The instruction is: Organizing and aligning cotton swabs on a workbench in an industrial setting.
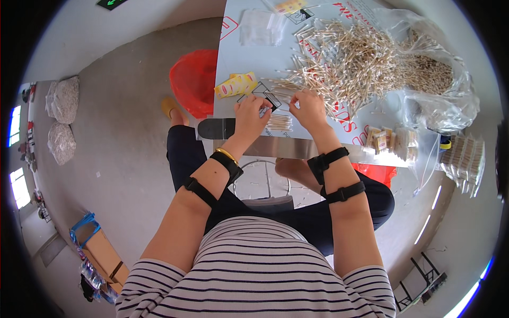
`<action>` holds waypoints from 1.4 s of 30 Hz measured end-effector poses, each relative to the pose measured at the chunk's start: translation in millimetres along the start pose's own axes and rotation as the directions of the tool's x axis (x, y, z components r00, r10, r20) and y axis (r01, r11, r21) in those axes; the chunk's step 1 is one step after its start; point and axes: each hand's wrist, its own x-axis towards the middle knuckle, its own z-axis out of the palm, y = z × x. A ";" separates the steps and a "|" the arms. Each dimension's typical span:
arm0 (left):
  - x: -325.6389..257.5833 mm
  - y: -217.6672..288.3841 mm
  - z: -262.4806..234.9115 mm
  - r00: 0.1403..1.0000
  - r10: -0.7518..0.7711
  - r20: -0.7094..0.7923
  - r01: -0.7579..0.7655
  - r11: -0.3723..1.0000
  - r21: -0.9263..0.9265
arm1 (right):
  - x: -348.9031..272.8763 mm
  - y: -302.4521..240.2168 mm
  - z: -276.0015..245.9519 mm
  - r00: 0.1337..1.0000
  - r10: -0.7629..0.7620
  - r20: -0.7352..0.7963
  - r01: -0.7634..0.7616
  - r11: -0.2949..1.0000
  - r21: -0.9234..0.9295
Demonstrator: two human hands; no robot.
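Two hands work at the table's (297,147) near edge: the left hand (251,112) pinches a small clear packet (263,108), the right hand (307,107) has fingertips together on swabs. One swab bundle (279,123) lies between them. Beyond, one loose swab heap (350,58); one red basin (193,79) stands left.

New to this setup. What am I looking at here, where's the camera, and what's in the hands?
There is no machine: a seated person works with two bare hands. The single picture comes from a wide fisheye camera worn on the head, looking down, so the forearms with black straps enter from below and straight edges bend.

On the pale work table lies a big heap of wooden-stemmed cotton swabs, beside a clear plastic bag of more swabs, yellow paper labels and small filled packets. A red plastic basin sits on the floor.

The left hand and right hand meet over a small bundle of swabs. The grip is too small to make out.
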 end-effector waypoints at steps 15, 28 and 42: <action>-0.1 -0.8 0.4 0.995 0.094 -0.018 -0.092 0.993 0.068 | -2.2 -9.0 -4.4 0.973 -0.227 -0.043 0.222 0.970 -0.098; 2.6 22.8 -0.7 0.926 0.359 0.118 -0.375 0.911 0.172 | -65.7 20.1 -6.7 0.957 0.023 -0.290 0.040 0.977 0.209; -25.2 -0.8 -24.7 0.948 0.310 0.071 -0.318 0.918 0.237 | -101.6 10.1 21.5 0.931 0.066 -0.360 0.035 0.963 0.266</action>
